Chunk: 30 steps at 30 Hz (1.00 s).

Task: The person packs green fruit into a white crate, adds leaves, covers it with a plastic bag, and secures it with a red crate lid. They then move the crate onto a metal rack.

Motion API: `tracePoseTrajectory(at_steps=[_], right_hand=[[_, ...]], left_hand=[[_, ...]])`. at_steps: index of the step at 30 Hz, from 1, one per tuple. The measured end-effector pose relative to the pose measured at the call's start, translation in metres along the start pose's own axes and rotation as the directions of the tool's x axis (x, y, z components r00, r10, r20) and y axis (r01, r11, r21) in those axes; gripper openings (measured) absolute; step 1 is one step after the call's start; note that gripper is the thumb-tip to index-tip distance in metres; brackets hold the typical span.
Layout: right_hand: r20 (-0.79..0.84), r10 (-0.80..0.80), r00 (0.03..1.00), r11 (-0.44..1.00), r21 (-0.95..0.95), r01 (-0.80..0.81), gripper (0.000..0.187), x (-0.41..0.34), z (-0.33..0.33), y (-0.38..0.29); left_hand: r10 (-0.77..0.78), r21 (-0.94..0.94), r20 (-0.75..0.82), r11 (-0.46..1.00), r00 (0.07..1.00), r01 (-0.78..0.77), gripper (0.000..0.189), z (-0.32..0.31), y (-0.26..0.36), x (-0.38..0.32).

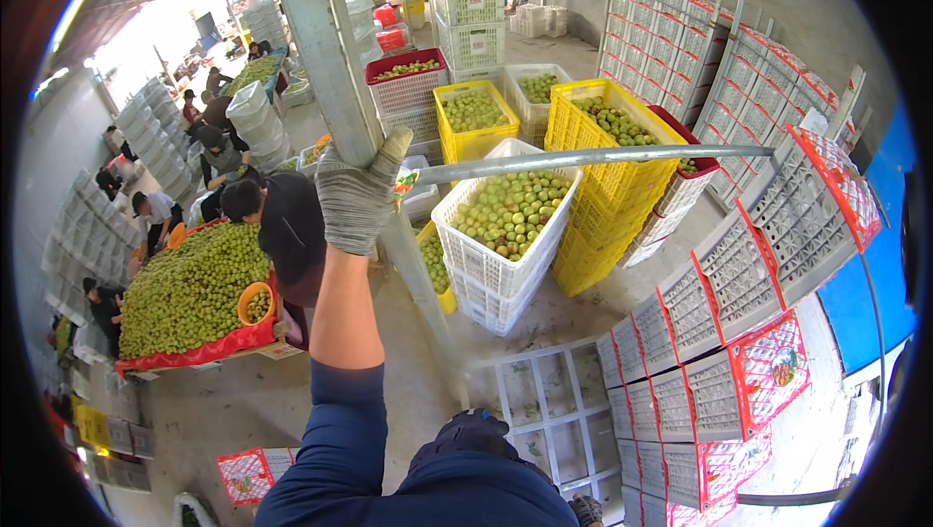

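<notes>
My left hand point(358, 195), in a grey striped knit glove, is raised before me and wraps around a square steel post point(328, 53). Just right of my fingers, a grey metal pipe point(583, 157) runs across from the post towards the stacked crates. Low at the bottom edge, part of my right hand point(585, 509) shows in a dark grey glove; its fingers are mostly hidden. It is near a metal grid frame point(543, 425) on the floor and a stack of grey plastic crates with red edges point(670, 396).
White crates point(503, 286) and yellow crates point(612, 184), filled with green round fruit, stand ahead. At left, several people work around a red-covered table point(197, 348) heaped with fruit, holding an orange basket point(256, 304). More red-edged crates point(652, 46) line the back wall.
</notes>
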State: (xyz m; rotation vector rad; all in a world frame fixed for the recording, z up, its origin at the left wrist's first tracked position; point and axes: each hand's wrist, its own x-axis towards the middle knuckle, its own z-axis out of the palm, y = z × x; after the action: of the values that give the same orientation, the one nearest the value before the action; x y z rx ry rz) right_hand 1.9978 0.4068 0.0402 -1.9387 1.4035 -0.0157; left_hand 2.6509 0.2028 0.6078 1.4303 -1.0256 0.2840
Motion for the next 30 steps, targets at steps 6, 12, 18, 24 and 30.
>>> tracePoseTrajectory(at_steps=[6,12,18,24,30], right_hand=[[0.209,0.508,0.836,0.682,0.495,-0.538,0.021,0.031,-0.021,-0.035],[0.086,0.242,0.966,0.947,0.194,-0.254,0.023,0.069,-0.042,-0.046],[0.125,0.288,0.950,0.925,0.220,-0.309,0.023,0.078,-0.052,-0.050],[0.151,0.309,0.939,0.925,0.182,-0.334,0.024,0.079,-0.051,-0.050],[0.168,0.319,0.933,0.925,0.157,-0.345,0.024,0.081,-0.052,-0.043]], left_hand=[[0.022,-0.176,0.306,0.984,0.952,0.034,0.048,-0.024,-0.026,0.017],[0.107,-0.656,0.552,0.668,0.827,0.352,0.074,-0.024,-0.039,0.023],[0.351,0.032,-0.120,0.936,0.929,-0.350,0.096,0.004,-0.006,-0.046],[0.100,0.109,-0.172,0.991,0.980,-0.082,0.075,0.019,-0.019,-0.039],[0.034,-0.078,0.154,0.997,0.987,-0.022,0.065,0.000,-0.044,-0.032]])
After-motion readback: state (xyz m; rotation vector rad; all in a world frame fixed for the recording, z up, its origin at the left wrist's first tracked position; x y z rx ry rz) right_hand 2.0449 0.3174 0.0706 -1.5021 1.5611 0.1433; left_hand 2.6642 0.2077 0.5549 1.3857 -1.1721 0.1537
